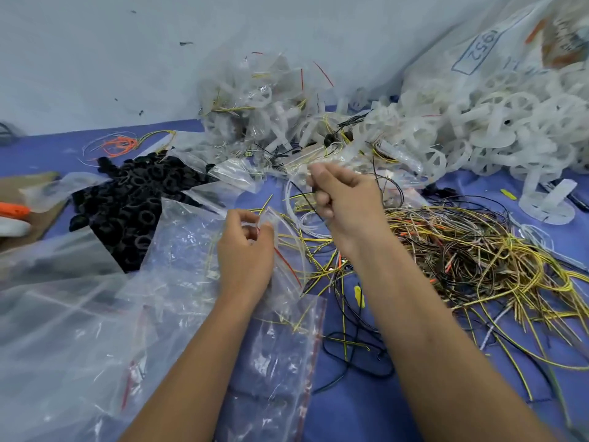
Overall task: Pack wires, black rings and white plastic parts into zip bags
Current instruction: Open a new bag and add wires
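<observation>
Nearest us lie loose zip bags (280,362), thin clear plastic with red seal strips, crumpled and overlapping on the blue table (357,409). Just above them our left hand (247,250) pinches the mouth of one clear zip bag (287,266) between thumb and fingertips, a yellow wire poking up past its rim. Our right hand (341,199), a little farther off and higher, is curled around a thin black wire (302,194) that trails down toward the bag's opening; the two hands are near each other but apart.

To the right of that hand we see a tangled heap of wires (471,256), yellow, black and brown, with orange tips here and there, spreading across the table. To the left, beyond the bags, sits a pile of black rings (134,202), matte and rubbery-looking, partly under clear plastic.

Farther back, filled bags (255,100) are heaped against the pale wall (95,59). At far right a mound of white plastic parts (497,129), translucent spoked wheels, spills from a large sack (478,49).
</observation>
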A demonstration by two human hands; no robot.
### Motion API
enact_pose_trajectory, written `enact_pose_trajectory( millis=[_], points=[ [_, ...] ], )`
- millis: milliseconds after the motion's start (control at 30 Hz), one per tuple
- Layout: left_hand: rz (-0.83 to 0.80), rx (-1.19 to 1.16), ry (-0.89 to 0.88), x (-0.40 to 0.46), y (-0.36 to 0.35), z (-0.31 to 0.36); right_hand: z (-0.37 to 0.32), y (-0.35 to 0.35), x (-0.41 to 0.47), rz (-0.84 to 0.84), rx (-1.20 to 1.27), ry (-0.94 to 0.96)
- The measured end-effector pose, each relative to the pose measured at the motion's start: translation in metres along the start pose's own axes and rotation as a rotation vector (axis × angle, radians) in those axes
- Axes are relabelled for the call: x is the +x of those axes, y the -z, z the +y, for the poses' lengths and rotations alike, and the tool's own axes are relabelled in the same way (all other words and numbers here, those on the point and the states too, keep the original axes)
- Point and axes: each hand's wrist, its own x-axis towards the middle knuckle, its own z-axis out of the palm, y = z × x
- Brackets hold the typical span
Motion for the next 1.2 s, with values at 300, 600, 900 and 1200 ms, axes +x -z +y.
enact_pose_trajectory(
  millis=[300, 600, 900, 1200],
  points=[
    [-0.034, -0.147, -0.005, 0.006, 0.008, 0.009, 0.046, -0.008, -0.010, 0.109, -0.169, 0.054],
    [-0.190, -0.063, -0.167, 0.010, 0.014, 0.009, 0.040, -0.006, -0.008, 0.043, -0.079, 0.127],
    [-0.147, -0.328, 0.088, 0.013, 0.014, 0.008, 0.032, 0.005, -0.003, 0.242, 0.001, 0.162],
    [0.068, -0.876, 0.297, 0.018, 0.027, 0.023, 0.025, 0.019, 0.000, 0.471, 0.254, 0.076]
  ],
)
